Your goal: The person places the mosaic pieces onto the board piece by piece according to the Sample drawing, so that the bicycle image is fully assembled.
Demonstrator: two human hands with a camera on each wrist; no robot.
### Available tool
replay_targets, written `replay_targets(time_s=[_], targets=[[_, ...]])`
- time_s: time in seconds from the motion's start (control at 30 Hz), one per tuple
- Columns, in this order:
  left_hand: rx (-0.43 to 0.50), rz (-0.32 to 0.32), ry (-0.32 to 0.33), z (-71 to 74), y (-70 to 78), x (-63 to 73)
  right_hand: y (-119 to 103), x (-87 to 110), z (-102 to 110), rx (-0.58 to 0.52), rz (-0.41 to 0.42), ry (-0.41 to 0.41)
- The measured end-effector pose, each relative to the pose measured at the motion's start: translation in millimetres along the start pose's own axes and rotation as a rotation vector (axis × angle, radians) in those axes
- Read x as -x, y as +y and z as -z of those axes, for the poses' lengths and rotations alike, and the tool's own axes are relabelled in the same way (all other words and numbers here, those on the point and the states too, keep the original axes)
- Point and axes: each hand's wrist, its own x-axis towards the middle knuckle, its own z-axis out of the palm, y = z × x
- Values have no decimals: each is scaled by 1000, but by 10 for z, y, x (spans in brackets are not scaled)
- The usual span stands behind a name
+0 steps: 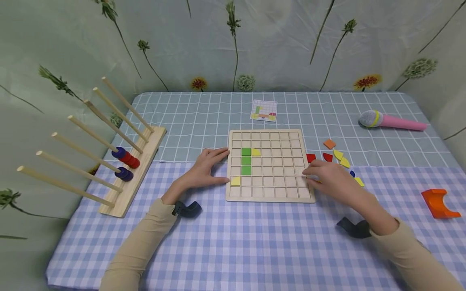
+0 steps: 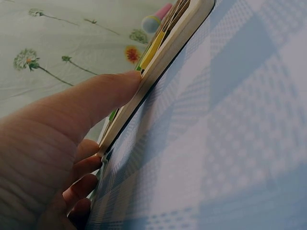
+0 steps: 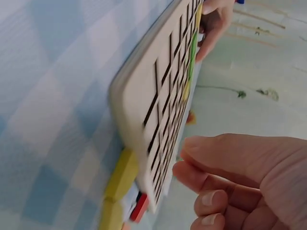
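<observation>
A wooden grid board [image 1: 269, 200] lies on the table. Within its left part sit green square tiles [image 1: 246, 160], a yellow quarter-round tile [image 1: 256, 152] and a yellow tile [image 1: 236, 180]. My left hand [image 1: 204, 169] rests against the board's left edge, thumb and fingers spread; the thumb [image 2: 108, 93] touches the rim in the left wrist view. Over the board's right edge hovers my right hand [image 1: 331, 180]. Its fingers are curled, thumb and index tips almost together, with nothing visible between them in the right wrist view. Beneath it lie yellow pieces [image 3: 122, 175], partly hidden in the head view.
Beyond the board lies a printed grid card [image 1: 263, 110]. Red [image 1: 327, 157], orange [image 1: 329, 144] and yellow [image 1: 344, 162] tiles are scattered to the right. A pegged wooden stand [image 1: 136, 173] with rings is at left; a toy microphone [image 1: 393, 121] and orange arch [image 1: 438, 204] are at right.
</observation>
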Motion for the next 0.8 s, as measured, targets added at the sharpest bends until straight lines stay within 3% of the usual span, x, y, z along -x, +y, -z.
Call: replay_targets(time_s=[0.23,0.4,0.8], targets=[[7,12,-6,-3,-6,-2,126,68,10,-44,-127,-121],[5,13,0,-5,-6,0,159,64,-1,-72,-167,-174],[-1,-1,9,-13,-7,2,191,37,-42,-134,-222,-190]])
